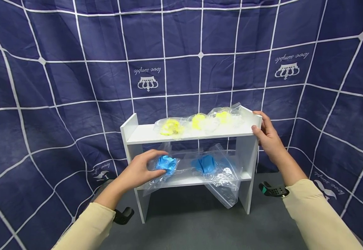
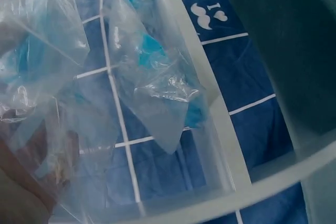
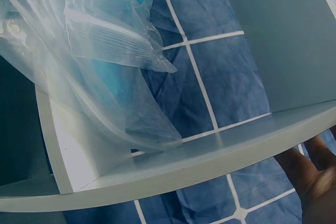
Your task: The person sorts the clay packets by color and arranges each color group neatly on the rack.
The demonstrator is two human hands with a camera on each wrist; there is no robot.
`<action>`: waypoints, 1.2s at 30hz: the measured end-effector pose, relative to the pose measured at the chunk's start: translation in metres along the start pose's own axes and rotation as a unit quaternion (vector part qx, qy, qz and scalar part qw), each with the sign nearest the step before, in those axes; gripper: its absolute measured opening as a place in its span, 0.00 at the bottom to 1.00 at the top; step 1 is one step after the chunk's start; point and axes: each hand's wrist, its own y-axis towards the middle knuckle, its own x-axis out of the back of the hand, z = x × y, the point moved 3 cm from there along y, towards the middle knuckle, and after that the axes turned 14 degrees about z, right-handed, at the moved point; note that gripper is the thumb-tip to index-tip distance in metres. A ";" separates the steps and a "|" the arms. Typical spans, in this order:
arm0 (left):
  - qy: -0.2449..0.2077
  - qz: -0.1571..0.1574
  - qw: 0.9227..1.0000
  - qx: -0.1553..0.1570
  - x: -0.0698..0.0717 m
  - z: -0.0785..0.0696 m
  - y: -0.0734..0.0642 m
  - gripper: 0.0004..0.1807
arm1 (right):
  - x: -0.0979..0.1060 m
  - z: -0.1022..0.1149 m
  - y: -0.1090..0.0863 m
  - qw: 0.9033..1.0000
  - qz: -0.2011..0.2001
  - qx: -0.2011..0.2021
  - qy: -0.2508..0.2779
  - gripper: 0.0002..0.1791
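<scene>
My left hand (image 1: 142,169) holds a clear zip bag with a bright blue crumpled item (image 1: 168,164) inside, thumb and fingers on either side of it, at the left of the white shelf's lower board. In the left wrist view, clear plastic (image 2: 44,30) covers much of that hand. My right hand (image 1: 270,140) grips the right side panel of the white shelf unit (image 1: 147,133) at its top, thumb on the front edge. Toward the right of the lower board lies another clear zip bag with a blue item (image 1: 207,164), its plastic hanging over the front edge.
Along the top board sit clear bags with yellow contents: one at the left (image 1: 170,127), one in the middle (image 1: 198,121) and one at the right (image 1: 223,117). A dark blue curtain (image 1: 181,80) with white grid lines hangs behind and around. Below is a dark grey floor (image 1: 194,222).
</scene>
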 end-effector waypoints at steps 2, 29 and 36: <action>0.000 0.001 1.000 0.022 -0.002 0.004 0.008 0.29 | 0.000 0.000 0.000 1.000 0.000 0.001 0.001 0.30; -0.068 0.044 0.988 0.134 -0.066 0.041 0.057 0.30 | 0.001 0.003 -0.004 1.000 0.003 0.021 -0.008 0.29; -0.026 0.053 0.987 0.147 -0.069 0.040 0.055 0.32 | -0.002 -0.002 -0.002 0.999 -0.009 0.034 -0.007 0.29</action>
